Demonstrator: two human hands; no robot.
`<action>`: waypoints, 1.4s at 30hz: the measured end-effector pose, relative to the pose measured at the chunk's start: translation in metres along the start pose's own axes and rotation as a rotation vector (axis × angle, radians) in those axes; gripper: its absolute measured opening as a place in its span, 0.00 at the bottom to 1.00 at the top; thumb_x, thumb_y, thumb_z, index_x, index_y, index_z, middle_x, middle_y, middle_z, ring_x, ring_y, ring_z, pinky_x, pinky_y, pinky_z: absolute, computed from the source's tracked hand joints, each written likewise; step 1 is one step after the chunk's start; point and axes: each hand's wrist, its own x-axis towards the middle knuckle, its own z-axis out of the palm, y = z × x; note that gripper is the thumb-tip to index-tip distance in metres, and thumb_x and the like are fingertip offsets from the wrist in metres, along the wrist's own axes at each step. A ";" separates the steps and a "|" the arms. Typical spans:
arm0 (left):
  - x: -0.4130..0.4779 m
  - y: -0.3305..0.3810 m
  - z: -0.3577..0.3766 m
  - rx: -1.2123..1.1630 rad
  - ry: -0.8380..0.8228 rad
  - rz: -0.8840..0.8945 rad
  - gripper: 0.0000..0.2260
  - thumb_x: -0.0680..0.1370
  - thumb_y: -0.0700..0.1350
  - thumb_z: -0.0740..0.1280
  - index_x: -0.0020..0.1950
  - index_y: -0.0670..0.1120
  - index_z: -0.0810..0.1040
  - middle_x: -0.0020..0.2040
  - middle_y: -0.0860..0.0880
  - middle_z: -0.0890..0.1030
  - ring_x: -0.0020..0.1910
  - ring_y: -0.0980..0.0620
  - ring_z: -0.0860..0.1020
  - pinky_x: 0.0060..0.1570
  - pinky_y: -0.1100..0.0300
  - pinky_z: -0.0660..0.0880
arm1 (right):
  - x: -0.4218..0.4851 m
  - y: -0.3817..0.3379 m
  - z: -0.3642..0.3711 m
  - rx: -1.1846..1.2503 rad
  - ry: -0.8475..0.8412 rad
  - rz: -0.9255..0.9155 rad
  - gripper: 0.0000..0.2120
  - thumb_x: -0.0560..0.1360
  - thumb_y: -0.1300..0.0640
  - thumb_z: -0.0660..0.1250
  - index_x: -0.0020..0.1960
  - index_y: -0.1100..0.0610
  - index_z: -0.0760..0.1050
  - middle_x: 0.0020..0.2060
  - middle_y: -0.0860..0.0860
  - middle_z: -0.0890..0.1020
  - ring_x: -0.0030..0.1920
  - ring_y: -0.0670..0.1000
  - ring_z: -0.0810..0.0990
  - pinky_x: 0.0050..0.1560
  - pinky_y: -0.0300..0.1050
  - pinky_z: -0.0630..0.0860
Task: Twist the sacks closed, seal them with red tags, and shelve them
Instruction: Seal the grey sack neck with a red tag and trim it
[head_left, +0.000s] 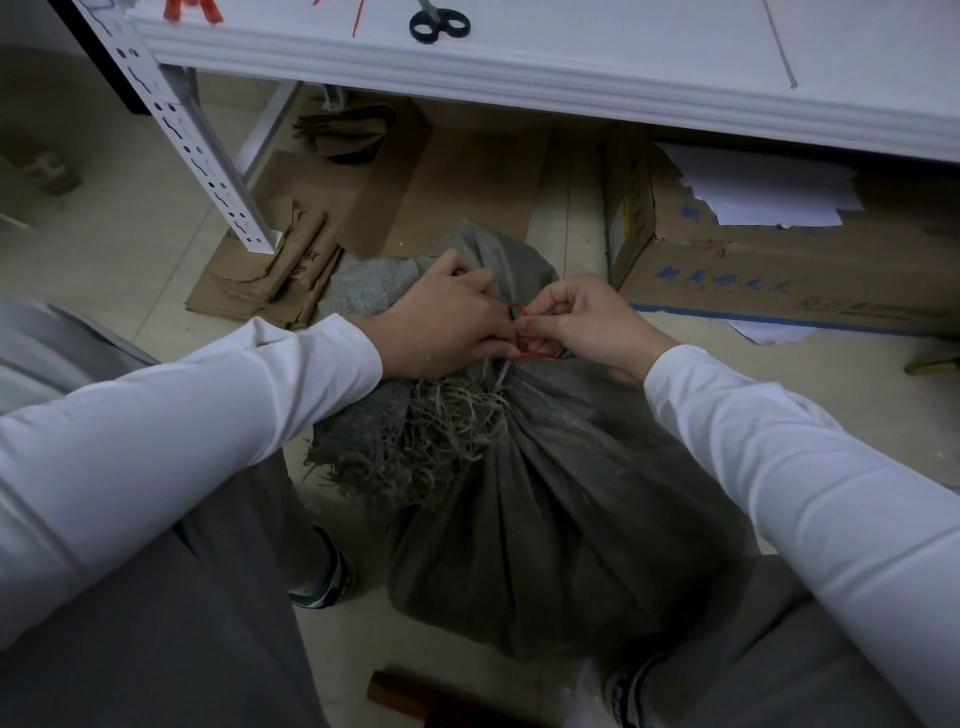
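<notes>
**While the tag is only half on, the twist can slip**

Where the grey sack (545, 519) is gathered into a twisted neck, a red tag (530, 353) loops round it. The sack sits on the floor between the person's knees, below the white shelf (519, 67). The left hand (441, 322) curls round the neck and holds the twist. The right hand (587, 322) pinches the tag's loose end between thumb and fingers. Whether the tag has locked, I cannot tell.

The main risk, as I judge it, lies in the left hand's grip. If it eases before the tag is pulled tight, the neck could unwind and the loop would close slack. The frayed edge (415, 441) hanging beside the neck could also snag in the tag.

Scissors (439, 23) and spare tags (192, 9) lie on the shelf, and a cardboard box (753, 270) stands on the floor to the right.
</notes>
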 end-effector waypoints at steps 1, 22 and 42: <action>0.000 0.000 -0.001 -0.002 -0.015 0.007 0.21 0.79 0.61 0.50 0.53 0.57 0.80 0.47 0.57 0.82 0.50 0.52 0.70 0.52 0.52 0.59 | -0.001 -0.001 0.000 -0.019 0.006 -0.003 0.05 0.74 0.65 0.71 0.39 0.61 0.78 0.33 0.54 0.82 0.28 0.42 0.79 0.31 0.33 0.76; -0.001 0.007 -0.007 -0.022 -0.046 0.035 0.19 0.80 0.61 0.52 0.52 0.56 0.81 0.48 0.57 0.82 0.50 0.52 0.70 0.49 0.54 0.55 | 0.005 0.000 0.003 -0.013 -0.011 0.158 0.13 0.78 0.58 0.66 0.36 0.60 0.77 0.27 0.52 0.78 0.27 0.46 0.73 0.28 0.34 0.71; 0.001 0.019 -0.009 -0.010 -0.123 0.018 0.16 0.80 0.60 0.55 0.53 0.57 0.79 0.48 0.56 0.81 0.52 0.53 0.67 0.47 0.55 0.52 | 0.007 0.004 0.006 -0.086 0.056 0.203 0.09 0.76 0.60 0.69 0.40 0.65 0.79 0.28 0.54 0.78 0.27 0.48 0.72 0.25 0.35 0.68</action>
